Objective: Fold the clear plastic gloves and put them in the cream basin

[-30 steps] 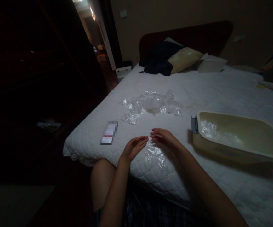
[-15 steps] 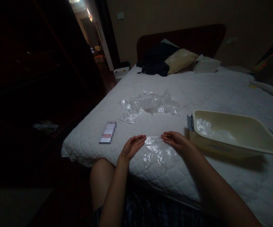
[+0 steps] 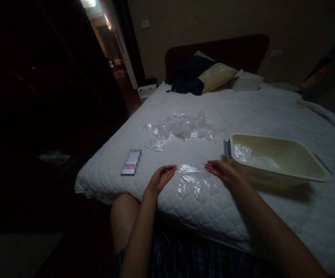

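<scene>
A clear plastic bag (image 3: 194,181) hangs and lies crinkled at the near side of the bed, its upper edge drawn straight. At the left end of that edge, my left hand (image 3: 162,178) pinches the film between thumb and fingers. My right hand (image 3: 220,170) grips the opposite end the same way, close to the plastic bin. Further back on the mattress lies a loose heap of clear plastic bags (image 3: 181,127).
A cream plastic bin (image 3: 277,154) with a grey latch stands to the right, some clear film inside. A phone with a blurred screen (image 3: 131,162) lies left. Dark clothing (image 3: 187,75), a yellowish pillow (image 3: 218,76) and a white box (image 3: 247,82) sit near the headboard (image 3: 222,52).
My hands have moved apart, the right one going rightward, and the bag's upper edge is now wider and straighter. The view has shifted slightly.
</scene>
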Demonstrator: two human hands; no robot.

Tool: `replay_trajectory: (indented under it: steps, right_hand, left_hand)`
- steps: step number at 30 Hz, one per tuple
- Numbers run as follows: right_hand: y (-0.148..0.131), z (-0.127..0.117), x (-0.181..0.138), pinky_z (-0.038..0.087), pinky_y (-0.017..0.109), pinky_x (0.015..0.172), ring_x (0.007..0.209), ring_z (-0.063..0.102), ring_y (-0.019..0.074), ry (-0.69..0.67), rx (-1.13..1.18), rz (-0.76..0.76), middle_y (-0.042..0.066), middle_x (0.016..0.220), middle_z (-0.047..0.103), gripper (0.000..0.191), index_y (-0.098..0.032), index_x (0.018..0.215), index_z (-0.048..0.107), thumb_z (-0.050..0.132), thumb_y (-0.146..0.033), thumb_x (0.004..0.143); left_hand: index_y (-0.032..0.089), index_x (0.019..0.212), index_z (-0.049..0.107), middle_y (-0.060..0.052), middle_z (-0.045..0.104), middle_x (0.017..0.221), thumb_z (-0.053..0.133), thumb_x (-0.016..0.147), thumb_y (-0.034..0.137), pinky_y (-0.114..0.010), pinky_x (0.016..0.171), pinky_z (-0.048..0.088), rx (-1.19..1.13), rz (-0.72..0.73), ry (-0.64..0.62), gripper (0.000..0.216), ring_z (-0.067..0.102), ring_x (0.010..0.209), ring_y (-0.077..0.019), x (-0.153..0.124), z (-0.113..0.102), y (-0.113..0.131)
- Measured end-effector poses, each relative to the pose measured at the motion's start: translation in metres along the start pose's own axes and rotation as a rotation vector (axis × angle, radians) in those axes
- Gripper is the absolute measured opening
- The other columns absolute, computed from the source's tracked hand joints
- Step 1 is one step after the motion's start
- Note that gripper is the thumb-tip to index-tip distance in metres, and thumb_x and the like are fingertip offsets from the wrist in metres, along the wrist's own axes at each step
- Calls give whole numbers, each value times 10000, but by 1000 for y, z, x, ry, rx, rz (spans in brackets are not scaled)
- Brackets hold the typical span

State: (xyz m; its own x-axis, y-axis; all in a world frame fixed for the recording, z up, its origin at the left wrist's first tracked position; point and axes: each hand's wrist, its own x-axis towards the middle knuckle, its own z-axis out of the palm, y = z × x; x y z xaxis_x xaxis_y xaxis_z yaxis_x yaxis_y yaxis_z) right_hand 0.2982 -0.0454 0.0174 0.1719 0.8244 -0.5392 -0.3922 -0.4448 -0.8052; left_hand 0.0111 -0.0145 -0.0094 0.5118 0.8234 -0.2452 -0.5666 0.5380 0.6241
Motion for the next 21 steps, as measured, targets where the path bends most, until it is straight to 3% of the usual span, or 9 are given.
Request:
replay_trajectory:
  steps: [5,9,12,17,21]
  right_hand:
    - [6,-2,-6,520,200,540,566,609,113,36,-97,-120,63,647,627,92,-139,731,539,463,-122,779]
    - [14,-5,-9,357,166,325,348,462,78,109,-244,-252,-37,454,526,18,-168,733,537,519,-166,732]
    - [18,-7,-11,270,171,301,310,405,76,145,-348,-297,-51,379,475,15,-165,674,545,546,-168,689]
    - [21,-6,-13,293,181,318,340,433,80,103,-431,-318,-22,452,537,78,-156,676,543,589,-216,658]
    - [24,-6,-12,317,172,318,352,444,74,27,-371,-314,-27,472,534,150,-155,722,529,615,-253,646]
  left_hand:
    - [69,826,621,-143,628,990,499,753,190,-288,872,445,32,29,58,186,564,1004,-218,-6,4,4]
    - [97,752,598,-114,660,789,549,719,198,-306,703,510,216,18,236,117,643,741,-198,-15,2,6]
    - [90,688,583,-116,647,656,568,706,220,-294,609,511,396,-20,319,132,635,591,-185,-17,5,4]
    - [90,625,574,-111,635,593,625,659,206,-289,571,506,471,-26,331,132,617,533,-176,-3,18,0]
    - [87,590,567,-89,617,564,636,637,165,-273,565,499,482,0,340,114,606,531,-160,11,25,-7]
